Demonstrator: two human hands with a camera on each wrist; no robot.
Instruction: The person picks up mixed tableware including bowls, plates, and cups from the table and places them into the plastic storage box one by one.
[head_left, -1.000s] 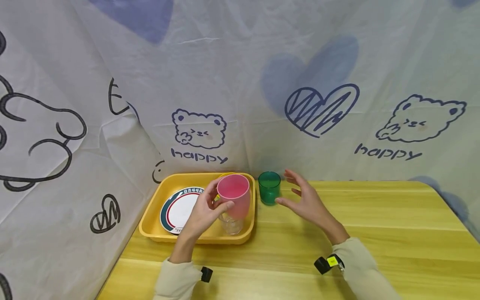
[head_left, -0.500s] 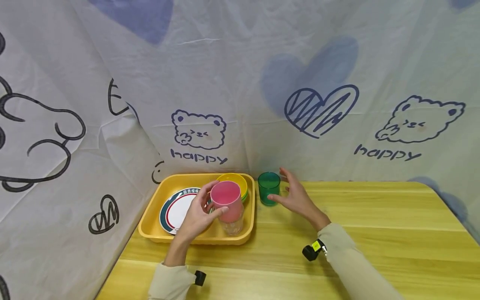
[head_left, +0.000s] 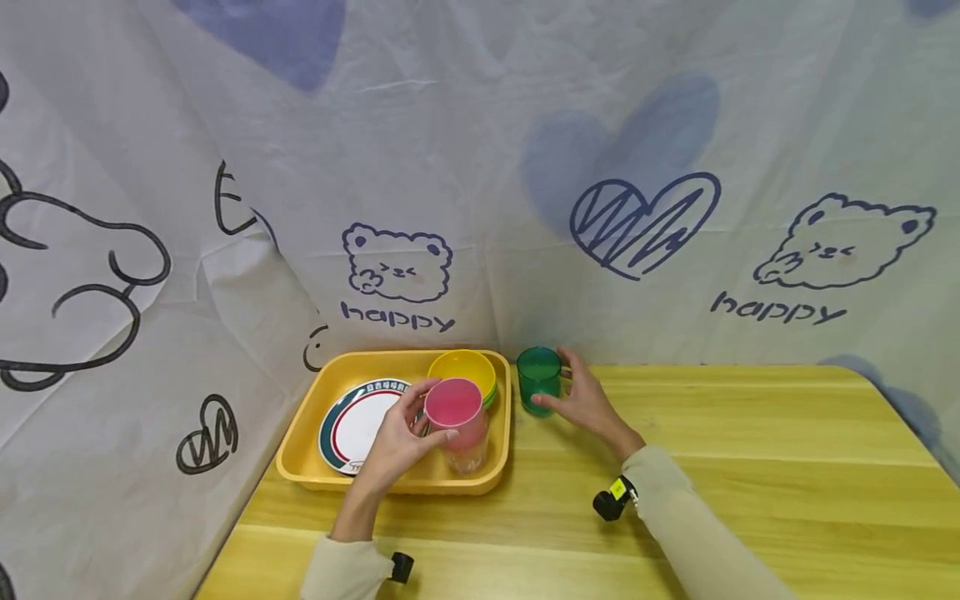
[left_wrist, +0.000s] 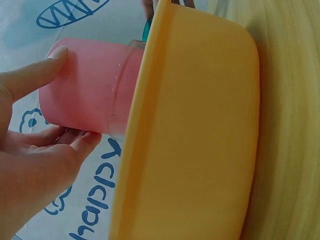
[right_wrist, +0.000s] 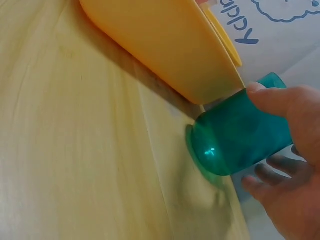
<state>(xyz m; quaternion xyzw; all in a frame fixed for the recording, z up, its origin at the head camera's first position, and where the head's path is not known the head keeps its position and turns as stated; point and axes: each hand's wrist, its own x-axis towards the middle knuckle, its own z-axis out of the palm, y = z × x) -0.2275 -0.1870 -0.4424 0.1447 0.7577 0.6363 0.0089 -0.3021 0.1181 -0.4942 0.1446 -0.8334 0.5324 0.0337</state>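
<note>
My left hand (head_left: 393,446) holds a pink cup (head_left: 455,404) between thumb and fingers. The cup's lower part sits inside a clear cup (head_left: 470,461), which stands in the front right corner of a yellow tray (head_left: 390,482). In the left wrist view the pink cup (left_wrist: 90,85) rises above the tray's rim. Just right of the tray, a green see-through cup (head_left: 538,375) stands upright on the table. My right hand (head_left: 588,404) grips it from the right. The right wrist view has the thumb on one side of the green cup (right_wrist: 240,127) and the fingers at the other.
Inside the tray lie a white plate (head_left: 367,427) with a dark green rim and stacked bowls (head_left: 465,368), yellow on top and green below. A printed cloth (head_left: 510,208) hangs behind the wooden table (head_left: 750,467) and along its left side.
My left hand has lowered the pink cup into the clear cup. My right hand has moved left from beside the green cup and taken hold of it.
</note>
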